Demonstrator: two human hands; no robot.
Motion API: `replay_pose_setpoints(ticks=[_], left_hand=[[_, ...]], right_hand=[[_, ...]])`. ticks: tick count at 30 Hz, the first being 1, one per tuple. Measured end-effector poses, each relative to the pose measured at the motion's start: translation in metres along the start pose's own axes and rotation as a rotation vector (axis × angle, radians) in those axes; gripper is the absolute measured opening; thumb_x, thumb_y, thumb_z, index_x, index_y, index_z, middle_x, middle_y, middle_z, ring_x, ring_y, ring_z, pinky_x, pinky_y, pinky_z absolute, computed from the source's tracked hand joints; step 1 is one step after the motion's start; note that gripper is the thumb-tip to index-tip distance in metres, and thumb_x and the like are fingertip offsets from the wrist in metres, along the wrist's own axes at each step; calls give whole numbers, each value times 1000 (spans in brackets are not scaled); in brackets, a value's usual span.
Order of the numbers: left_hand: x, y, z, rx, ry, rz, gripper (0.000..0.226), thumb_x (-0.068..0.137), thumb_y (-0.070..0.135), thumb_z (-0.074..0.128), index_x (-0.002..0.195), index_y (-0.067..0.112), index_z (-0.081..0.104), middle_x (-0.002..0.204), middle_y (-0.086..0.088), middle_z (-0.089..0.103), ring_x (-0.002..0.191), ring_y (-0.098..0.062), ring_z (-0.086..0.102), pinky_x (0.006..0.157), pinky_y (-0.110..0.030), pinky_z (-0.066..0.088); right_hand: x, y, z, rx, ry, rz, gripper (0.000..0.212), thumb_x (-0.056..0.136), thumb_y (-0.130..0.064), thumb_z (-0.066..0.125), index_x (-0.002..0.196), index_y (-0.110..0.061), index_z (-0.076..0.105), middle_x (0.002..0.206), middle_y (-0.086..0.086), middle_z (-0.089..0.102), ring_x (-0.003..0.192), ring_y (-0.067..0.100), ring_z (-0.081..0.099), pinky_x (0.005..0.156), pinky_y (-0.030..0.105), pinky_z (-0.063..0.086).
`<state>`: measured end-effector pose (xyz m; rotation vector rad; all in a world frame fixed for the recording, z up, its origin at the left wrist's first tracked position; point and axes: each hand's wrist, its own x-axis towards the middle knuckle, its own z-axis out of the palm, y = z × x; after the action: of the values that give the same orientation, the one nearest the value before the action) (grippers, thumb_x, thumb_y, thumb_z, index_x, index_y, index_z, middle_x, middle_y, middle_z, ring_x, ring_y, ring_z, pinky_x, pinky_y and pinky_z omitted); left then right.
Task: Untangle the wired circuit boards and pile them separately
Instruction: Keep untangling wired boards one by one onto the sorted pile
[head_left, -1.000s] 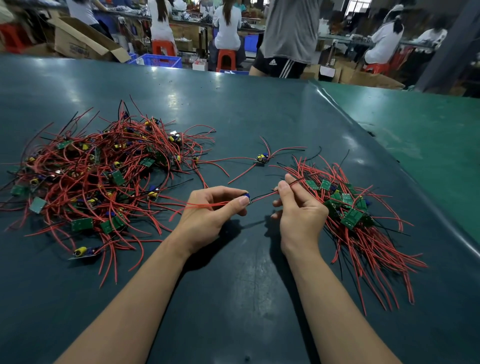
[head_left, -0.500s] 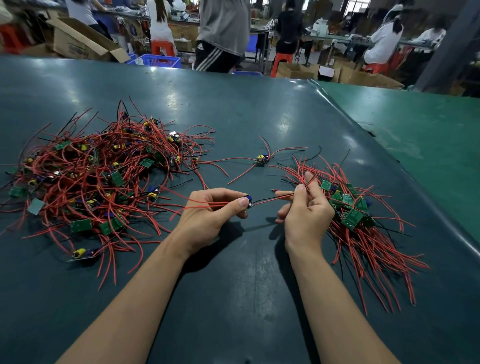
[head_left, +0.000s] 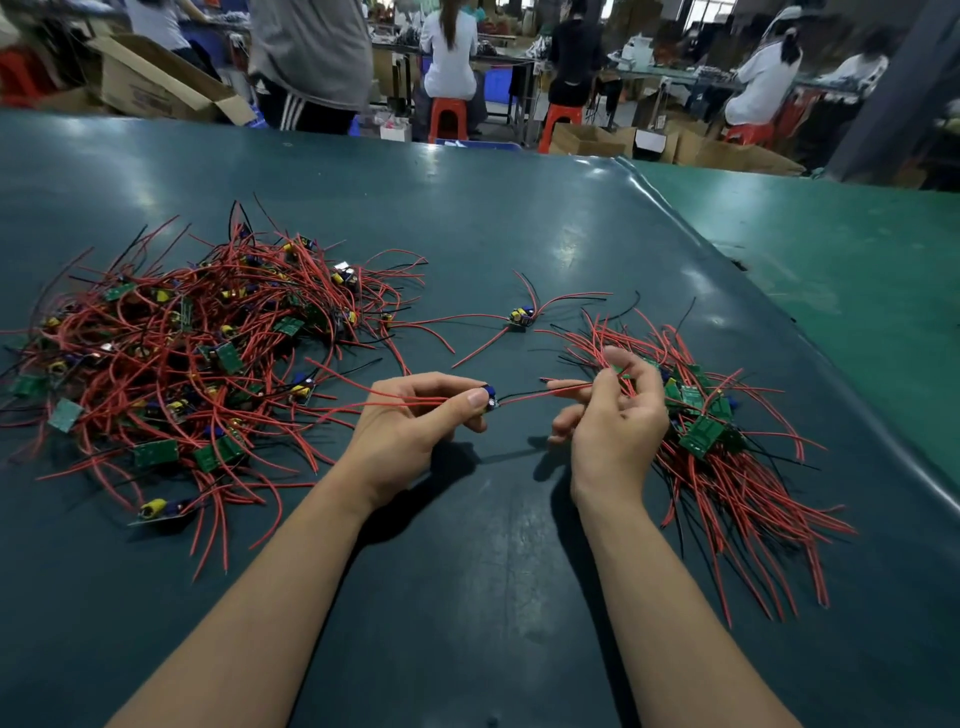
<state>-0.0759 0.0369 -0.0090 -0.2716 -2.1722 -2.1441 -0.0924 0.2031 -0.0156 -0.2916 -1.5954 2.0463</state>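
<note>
A big tangled heap of wired circuit boards (head_left: 197, 353), red and black leads with small green boards, covers the left of the dark green table (head_left: 467, 234). A smaller sorted pile (head_left: 717, 441) lies on the right. My left hand (head_left: 415, 421) pinches one small circuit board (head_left: 491, 402) between thumb and fingers, its red wires trailing left. My right hand (head_left: 613, 415) pinches that board's red and black leads just over the sorted pile's near edge. One more wired board (head_left: 521, 317) lies alone between the two piles.
A lighter green table (head_left: 831, 260) adjoins on the right past a raised seam. Behind the far edge stand cardboard boxes (head_left: 156, 88), red stools and several people, one standing close to the table at the left.
My right hand has slid right along the leads and opened its fingers wider over the sorted pile. The left hand keeps its pinch. The standing person behind the table walked left.
</note>
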Motion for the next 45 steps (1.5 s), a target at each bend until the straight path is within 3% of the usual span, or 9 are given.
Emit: replay_pose_setpoints(ticks=[3,8,13,19,29,33,38,41,45], left_hand=[[2,0,-1,-120,87,17,18,81,23,69,93,10,74,67,-3,70,59,-16,43,55,-19,36],[1,0,1,-72,33,16,24,78,26,69,95,10,74,69,-4,71,59,-16,46,56,-21,37],[1,-1,-2,-49,3,3,20,79,25,70,93,12,74,68,-4,70,62,-14,51,57,-20,37],[7,-6,-3,-250,125,-38,17,88,-3,59,85,10,70,65,1,65,56,-10,52,52,-16,38],[9,2,-5,-490,243,-40,21,74,20,68,93,12,71,69,6,62,55,-4,47,61,-21,39],[11,2,-8,-601,160,-55,30,63,41,81,77,15,77,66,6,60,60,-6,51,66,-23,42],[8,2,-4,-624,3,-101,30,72,38,70,87,13,68,79,-5,72,77,-14,72,65,-20,56],[7,2,-1,-555,-41,-102,40,60,52,82,78,17,75,63,-1,62,57,-13,63,54,-19,50],[5,-4,-1,-435,-185,-133,51,56,58,87,79,14,76,52,2,50,45,-11,46,48,-20,38]], right_hand=[[1,-7,2,200,-137,248,21,102,-25,51,119,-14,50,76,11,72,36,12,50,36,21,42],[-11,-2,0,20,-467,302,25,94,-27,63,95,-3,69,53,-1,56,36,6,38,35,16,29],[-4,-6,0,125,-273,245,16,94,-12,63,82,-8,72,54,-2,58,38,5,39,36,16,30],[13,-9,-11,305,81,205,24,99,-10,55,76,-9,61,49,-4,54,35,5,38,35,15,29],[1,1,-4,-32,117,-17,15,100,-24,52,85,-23,51,48,-9,49,48,13,39,50,31,32],[5,-3,-8,83,124,112,29,101,-24,51,75,-13,57,50,-6,35,41,9,27,42,24,22],[-3,-8,-4,145,-255,299,25,97,-20,56,81,-8,70,46,-6,35,35,8,30,40,16,19],[-9,-11,-2,70,-550,426,21,96,-17,57,91,-11,77,53,-5,39,38,7,30,40,16,20],[-9,-15,-3,62,-664,446,29,86,-37,64,95,-12,78,58,-4,46,45,8,33,44,20,19]])
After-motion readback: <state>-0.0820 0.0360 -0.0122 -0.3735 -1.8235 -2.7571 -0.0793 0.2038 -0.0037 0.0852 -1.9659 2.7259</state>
